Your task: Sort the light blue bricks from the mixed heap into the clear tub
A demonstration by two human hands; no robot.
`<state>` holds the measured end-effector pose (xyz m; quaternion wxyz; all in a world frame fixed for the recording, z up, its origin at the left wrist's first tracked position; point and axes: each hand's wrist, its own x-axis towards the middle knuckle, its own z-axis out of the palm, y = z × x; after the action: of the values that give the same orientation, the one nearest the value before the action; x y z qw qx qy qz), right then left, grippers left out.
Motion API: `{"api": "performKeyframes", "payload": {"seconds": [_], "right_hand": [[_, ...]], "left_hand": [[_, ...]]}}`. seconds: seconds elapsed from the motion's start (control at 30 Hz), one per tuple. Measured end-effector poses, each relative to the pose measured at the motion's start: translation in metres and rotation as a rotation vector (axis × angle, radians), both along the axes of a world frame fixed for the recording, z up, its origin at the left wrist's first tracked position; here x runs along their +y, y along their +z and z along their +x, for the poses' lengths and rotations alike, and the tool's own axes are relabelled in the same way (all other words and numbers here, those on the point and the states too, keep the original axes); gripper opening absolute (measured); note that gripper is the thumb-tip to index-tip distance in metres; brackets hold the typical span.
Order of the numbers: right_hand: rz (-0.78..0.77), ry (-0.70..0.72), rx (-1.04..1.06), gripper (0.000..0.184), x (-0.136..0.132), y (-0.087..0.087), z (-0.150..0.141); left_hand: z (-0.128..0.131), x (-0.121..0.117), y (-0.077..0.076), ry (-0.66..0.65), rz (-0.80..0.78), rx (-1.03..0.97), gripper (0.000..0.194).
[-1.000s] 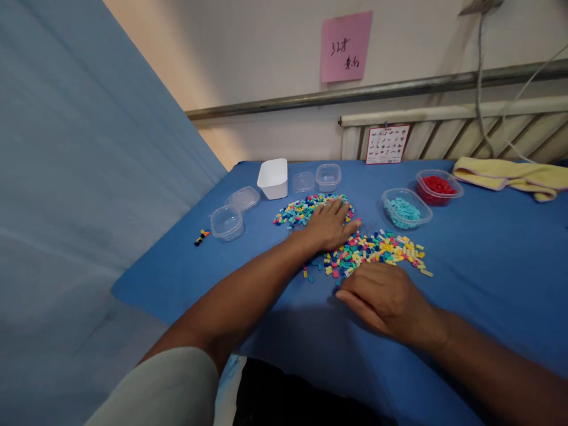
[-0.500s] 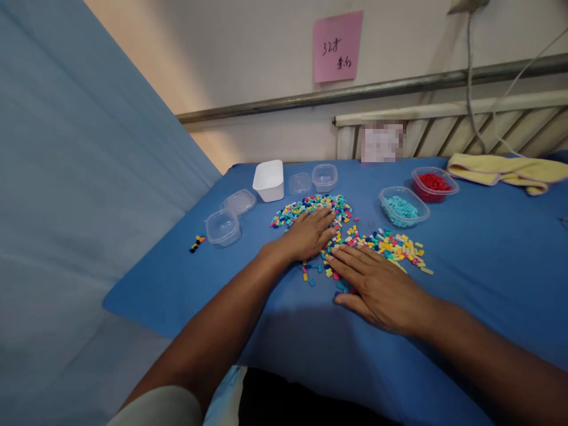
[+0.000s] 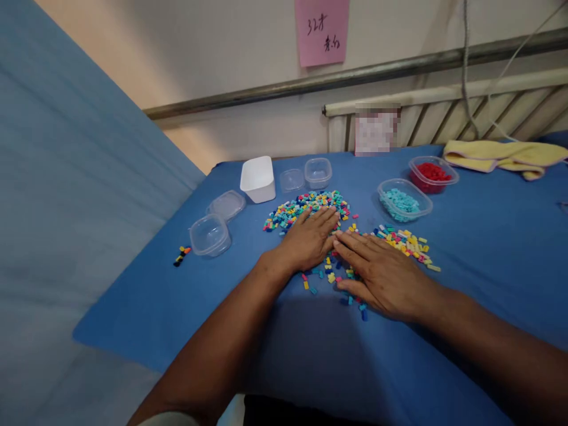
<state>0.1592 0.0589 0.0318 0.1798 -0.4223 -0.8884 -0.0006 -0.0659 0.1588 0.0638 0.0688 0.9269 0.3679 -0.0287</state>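
Note:
Small multicoloured building bricks [image 3: 293,210] lie spread in a loose pile on the blue cloth. My left hand [image 3: 312,236] rests flat over the middle of the pile, fingers stretched out and pointing right. Just to its right, my right hand [image 3: 381,272] lies flat on more bricks, its fingertips at the left thumb. Mostly yellow bricks [image 3: 410,242] show beyond the right hand, and a few loose blue ones [image 3: 364,312] lie below it. Bricks under both palms are hidden.
Clear tubs hold turquoise bricks [image 3: 400,204] and red bricks [image 3: 432,173]. A white tub [image 3: 258,182], clear tubs [image 3: 210,236] and lids [image 3: 227,205] stand at left. A few black and orange pieces [image 3: 181,255] lie far left; a yellow cloth [image 3: 501,155] lies back right.
My right hand has shifted slightly up over the bricks, uncovering several blue ones below it. My left hand stays flat on the pile. The camera view has tilted a little.

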Motion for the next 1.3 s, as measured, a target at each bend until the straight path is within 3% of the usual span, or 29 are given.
{"api": "performKeyframes", "payload": {"seconds": [0.27, 0.53, 0.7, 0.9, 1.07, 1.2, 1.3], "right_hand": [[-0.052, -0.039, -0.073, 0.081, -0.016, -0.008, 0.021], [-0.057, -0.130, -0.071, 0.083, -0.008, -0.015, 0.028], [-0.001, -0.030, -0.046, 0.086, -0.018, -0.010, 0.020], [0.003, 0.087, -0.041, 0.085, -0.029, -0.014, 0.011], [0.016, 0.137, -0.025, 0.087, -0.032, -0.011, 0.013], [-0.017, -0.043, -0.042, 0.088, -0.016, -0.008, 0.025], [-0.094, -0.144, -0.061, 0.088, -0.003, -0.011, 0.033]], "left_hand": [[-0.025, -0.002, 0.005, 0.182, -0.038, 0.059, 0.092], [-0.047, -0.004, 0.004, 0.298, -0.041, 0.046, 0.083], [-0.043, -0.002, 0.003, 0.273, 0.040, -0.039, 0.074], [-0.034, -0.006, 0.001, 0.252, -0.068, 0.034, 0.079], [-0.041, -0.021, 0.014, 0.253, -0.126, 0.048, 0.083], [-0.051, -0.013, 0.022, 0.366, -0.060, 0.020, 0.075], [-0.047, 0.009, 0.015, 0.472, 0.004, -0.003, 0.076]]}}
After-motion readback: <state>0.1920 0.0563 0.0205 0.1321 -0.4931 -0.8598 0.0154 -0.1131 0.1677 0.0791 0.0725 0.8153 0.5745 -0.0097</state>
